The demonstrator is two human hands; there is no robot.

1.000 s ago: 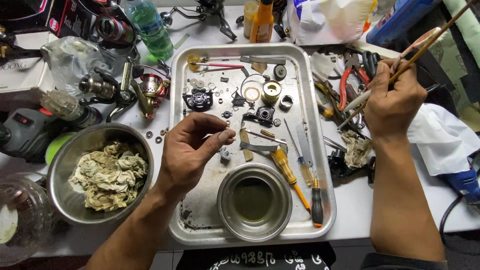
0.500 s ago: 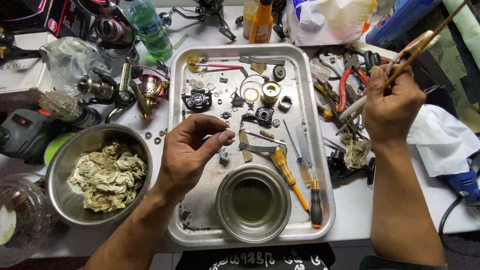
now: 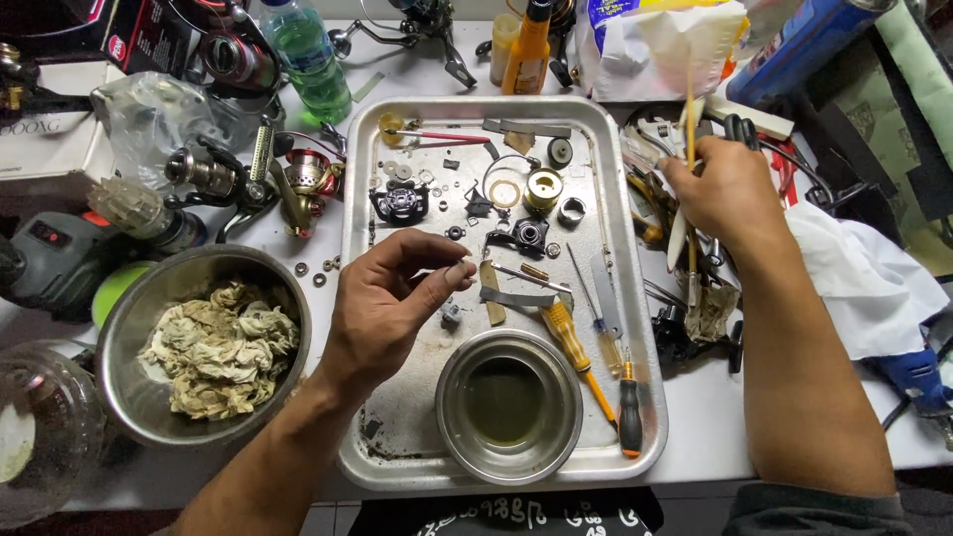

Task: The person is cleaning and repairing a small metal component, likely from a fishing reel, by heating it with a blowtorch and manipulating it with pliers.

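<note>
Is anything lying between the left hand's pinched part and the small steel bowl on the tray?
Nearly clear. The left hand pinches a tiny part above the tray. Only a small grey piece lies on the tray between it and the steel bowl.

A large steel bowl (image 3: 119, 328) filled with stained rags (image 3: 218, 347) is set left of the metal tray (image 3: 355, 199), a green bottle (image 3: 306, 60) and an orange bottle (image 3: 523, 50) are stood behind it, and white cloth (image 3: 864, 288) is spread at the right.
</note>
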